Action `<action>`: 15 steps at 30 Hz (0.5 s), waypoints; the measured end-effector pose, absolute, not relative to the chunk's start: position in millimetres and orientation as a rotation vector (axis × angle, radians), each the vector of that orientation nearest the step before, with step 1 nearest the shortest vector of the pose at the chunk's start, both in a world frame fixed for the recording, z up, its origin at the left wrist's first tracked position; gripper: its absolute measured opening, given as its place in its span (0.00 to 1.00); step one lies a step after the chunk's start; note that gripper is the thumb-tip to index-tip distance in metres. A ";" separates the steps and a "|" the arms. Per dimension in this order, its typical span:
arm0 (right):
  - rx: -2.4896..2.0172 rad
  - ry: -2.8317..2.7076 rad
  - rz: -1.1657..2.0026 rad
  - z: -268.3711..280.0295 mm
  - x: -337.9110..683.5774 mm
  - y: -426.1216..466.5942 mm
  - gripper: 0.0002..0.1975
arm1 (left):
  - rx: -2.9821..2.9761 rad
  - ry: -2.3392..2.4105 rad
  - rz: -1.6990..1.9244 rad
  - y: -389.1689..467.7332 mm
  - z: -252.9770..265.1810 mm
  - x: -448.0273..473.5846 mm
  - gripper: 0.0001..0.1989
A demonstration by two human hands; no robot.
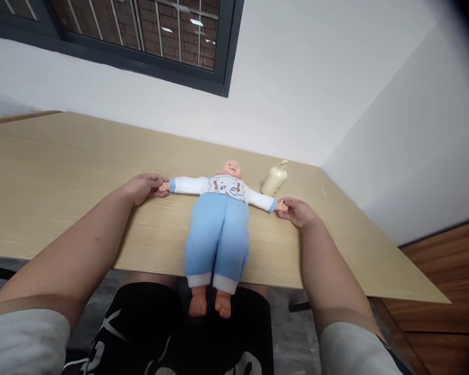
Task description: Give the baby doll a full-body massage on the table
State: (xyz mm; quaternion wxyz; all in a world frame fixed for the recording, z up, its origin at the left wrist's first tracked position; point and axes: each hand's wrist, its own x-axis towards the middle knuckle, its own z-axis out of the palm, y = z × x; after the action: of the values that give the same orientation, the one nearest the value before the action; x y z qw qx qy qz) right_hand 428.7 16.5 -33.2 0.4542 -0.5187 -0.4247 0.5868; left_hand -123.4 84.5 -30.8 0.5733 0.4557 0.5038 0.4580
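Note:
A baby doll (pixel 219 224) lies on its back on the wooden table, its head toward the wall and its feet sticking out past the front edge. It wears blue trousers and a white top with an elephant face on the chest. Both doll arms are stretched out sideways. My left hand (pixel 145 188) is closed on the doll's hand at the left, thumb on top. At the other side my right hand (pixel 297 210) pinches the doll's other hand. Just beyond the right-side doll arm stands a cream-coloured baby bottle (pixel 274 179), touched by neither hand.
The pale wooden table (pixel 70 208) reaches to the white wall (pixel 297 78). A thin white strip (pixel 323 190) lies near its right edge. A dark-framed window (pixel 140 31) is above, and a brown wooden cabinet (pixel 449 281) stands at the lower right.

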 end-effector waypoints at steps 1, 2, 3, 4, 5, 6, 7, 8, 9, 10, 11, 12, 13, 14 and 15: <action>-1.264 -1.054 1.455 -33.3 430.6 15.4 0.07 | 1.056 1.162 1.051 84.9 -30.8 -125.9 0.09; -1.245 -1.060 1.460 -33.8 432.7 14.3 0.08 | 1.050 1.139 1.042 85.0 -30.6 -128.2 0.11; -1.223 -1.068 1.466 -34.7 435.1 13.3 0.10 | 1.048 1.113 1.031 84.9 -30.4 -130.3 0.14; -1.196 -1.077 1.475 -35.9 437.6 12.3 0.12 | 1.046 1.085 1.021 84.7 -30.1 -132.1 0.16; -1.168 -1.088 1.488 -37.2 440.2 11.5 0.14 | 1.044 1.056 1.015 84.3 -30.0 -133.5 0.18; -1.142 -1.097 1.502 -38.5 442.7 10.8 0.17 | 1.046 1.031 1.013 83.8 -29.9 -134.6 0.20; -1.121 -1.103 1.515 -39.5 444.7 10.3 0.19 | 1.049 1.012 1.012 83.2 -29.9 -135.1 0.21; -1.107 -1.106 1.524 -40.1 446.2 10.0 0.20 | 1.054 0.997 1.012 82.7 -30.1 -135.2 0.23; -1.099 -1.107 1.530 -40.2 446.8 9.7 0.22 | 1.060 0.985 1.012 82.3 -30.3 -134.8 0.24; -1.095 -1.109 1.533 -39.8 446.5 9.6 0.22 | 1.067 0.983 1.012 81.9 -30.5 -134.0 0.25; -1.098 -1.110 1.535 -38.9 445.2 9.5 0.22 | 1.073 0.991 1.010 81.8 -30.7 -132.8 0.24; -1.108 -1.113 1.536 -37.8 443.0 9.6 0.22 | 1.083 1.009 1.009 81.9 -31.0 -131.4 0.23; -1.133 -1.116 1.531 -36.6 440.0 9.9 0.20 | 1.093 1.031 1.011 82.2 -31.2 -129.7 0.22; -1.169 -1.115 1.519 -35.6 436.6 10.5 0.18 | 1.104 1.053 1.015 82.6 -31.4 -128.0 0.20; -1.208 -1.111 1.503 -34.9 433.0 11.3 0.16 | 1.112 1.076 1.020 83.2 -31.7 -126.2 0.18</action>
State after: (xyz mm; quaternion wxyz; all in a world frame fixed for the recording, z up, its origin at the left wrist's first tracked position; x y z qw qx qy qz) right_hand 433.0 11.3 -34.9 0.4422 -0.4869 -0.4479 0.6056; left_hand -126.2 83.2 -31.7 0.6006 0.4797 0.4644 0.4399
